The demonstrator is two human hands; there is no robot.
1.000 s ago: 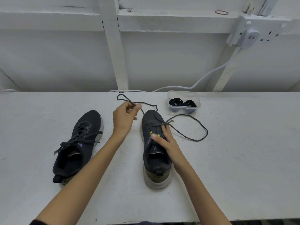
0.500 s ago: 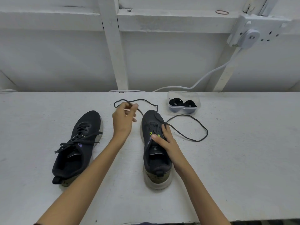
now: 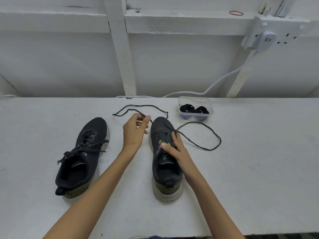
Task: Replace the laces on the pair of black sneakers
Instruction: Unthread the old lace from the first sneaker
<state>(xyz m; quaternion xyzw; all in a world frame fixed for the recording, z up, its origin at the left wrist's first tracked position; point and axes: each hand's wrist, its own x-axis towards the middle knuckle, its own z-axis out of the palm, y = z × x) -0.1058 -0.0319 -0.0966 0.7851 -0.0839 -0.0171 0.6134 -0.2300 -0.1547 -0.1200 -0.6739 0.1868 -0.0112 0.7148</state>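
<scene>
Two black sneakers stand on the white table (image 3: 259, 169), toes pointing away from me. The left sneaker (image 3: 82, 156) is still laced, its lace ends loose. On the right sneaker (image 3: 165, 161), my right hand (image 3: 176, 149) grips the tongue and eyelet area, thumb on one side, fingers on the other. My left hand (image 3: 134, 131) pinches a dark lace (image 3: 203, 130) just left of that shoe's toe. The lace loops behind my left hand and trails in a wide loop to the shoe's right.
A clear plastic box (image 3: 196, 108) holding two coiled black laces sits at the back, right of the shoes. A white cable (image 3: 224, 78) runs from a wall socket (image 3: 265, 38) down to the table's back edge. The table's near edge is close to my body.
My left hand has pulled the lace further left, drawing more of it out of the right sneaker. The loop behind the hand has widened. My right hand has stayed on the shoe.
</scene>
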